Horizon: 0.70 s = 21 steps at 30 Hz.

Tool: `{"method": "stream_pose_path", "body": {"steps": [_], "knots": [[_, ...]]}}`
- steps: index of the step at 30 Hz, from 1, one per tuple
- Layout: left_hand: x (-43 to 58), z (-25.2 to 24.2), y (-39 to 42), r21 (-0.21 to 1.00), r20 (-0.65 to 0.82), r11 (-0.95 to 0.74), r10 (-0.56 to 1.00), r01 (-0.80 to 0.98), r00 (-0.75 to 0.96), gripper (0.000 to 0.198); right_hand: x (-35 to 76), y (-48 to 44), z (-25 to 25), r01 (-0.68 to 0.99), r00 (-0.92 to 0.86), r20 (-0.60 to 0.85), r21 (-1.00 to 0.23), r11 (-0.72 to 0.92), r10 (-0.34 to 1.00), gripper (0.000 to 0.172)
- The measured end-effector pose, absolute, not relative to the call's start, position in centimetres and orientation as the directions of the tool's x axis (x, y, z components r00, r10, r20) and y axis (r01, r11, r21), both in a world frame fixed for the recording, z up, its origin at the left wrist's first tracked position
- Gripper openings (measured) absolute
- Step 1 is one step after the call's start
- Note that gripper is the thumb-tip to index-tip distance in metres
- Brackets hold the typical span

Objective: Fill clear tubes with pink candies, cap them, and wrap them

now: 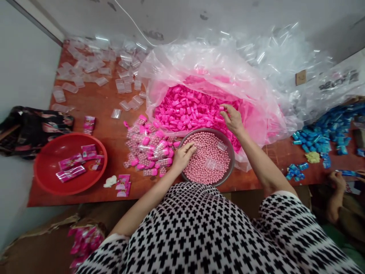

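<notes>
The fingertips of our right hand point(234, 120) close on a pink cap point(221, 108), raised at one o'clock from the bowl point(232, 163), over the near part of the heap of caps point(182, 108). The thumb and fingers of our left hand point(184, 156) are drawn together at the bowl's nine o'clock side, gripping what looks like a clear case point(198, 144), partly hidden, just above the pink beads point(196, 169). Two more clear cases point(213, 164) lie on the beads, towards two and four o'clock. The caps spill from a big plastic bag point(171, 61), spread from eleven to one o'clock. Close by at nine o'clock we have a pile of bead-filled, capped cases point(162, 150); well beyond it stands a red basin point(51, 152) with shiny pink packets point(70, 173) inside. Loose clear cases point(121, 85) scatter over the table point(97, 99) at ten o'clock. Far off at three o'clock are blue pieces point(322, 137), a yellow lump point(313, 157) and a co-worker's hand point(338, 182).
</notes>
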<state>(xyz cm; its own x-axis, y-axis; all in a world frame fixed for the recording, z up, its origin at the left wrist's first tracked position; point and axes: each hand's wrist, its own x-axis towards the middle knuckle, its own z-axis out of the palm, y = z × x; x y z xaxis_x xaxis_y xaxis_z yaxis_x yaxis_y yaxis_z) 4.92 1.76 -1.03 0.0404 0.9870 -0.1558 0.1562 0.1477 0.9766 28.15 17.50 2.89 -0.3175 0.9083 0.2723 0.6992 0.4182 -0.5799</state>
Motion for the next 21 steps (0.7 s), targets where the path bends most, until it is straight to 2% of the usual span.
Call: {"method": "stream_pose_path", "body": {"steps": [3, 6, 14, 21], "knots": [[5.5, -0.4, 2.1, 0.965, -0.032, 0.012, 0.997, 0.262, 0.072, 0.029, 26.6, 12.1, 4.8, 0.571, -0.526, 0.154, -0.665, 0.481, 0.836, 0.029], [5.9, 0.1, 1.9, 0.946, 0.041, -0.072, 0.994, 0.315, 0.102, 0.027, 25.2, 7.7, 5.5, 0.526, -0.617, 0.114, -0.676, 0.516, 0.778, 0.029], [5.9, 0.4, 0.1, 0.931, 0.166, -0.189, 0.981, 0.312, 0.098, 0.026, 24.3, 3.4, 4.8, 0.616, -0.656, 0.106, -0.498, 0.611, 0.748, 0.029], [5.7, 1.2, -1.5, 0.904, 0.166, -0.22, 0.971, 0.367, 0.172, 0.028, 23.6, 0.8, 5.5, 0.689, -0.659, 0.04, -0.368, 0.625, 0.751, 0.023]]}}
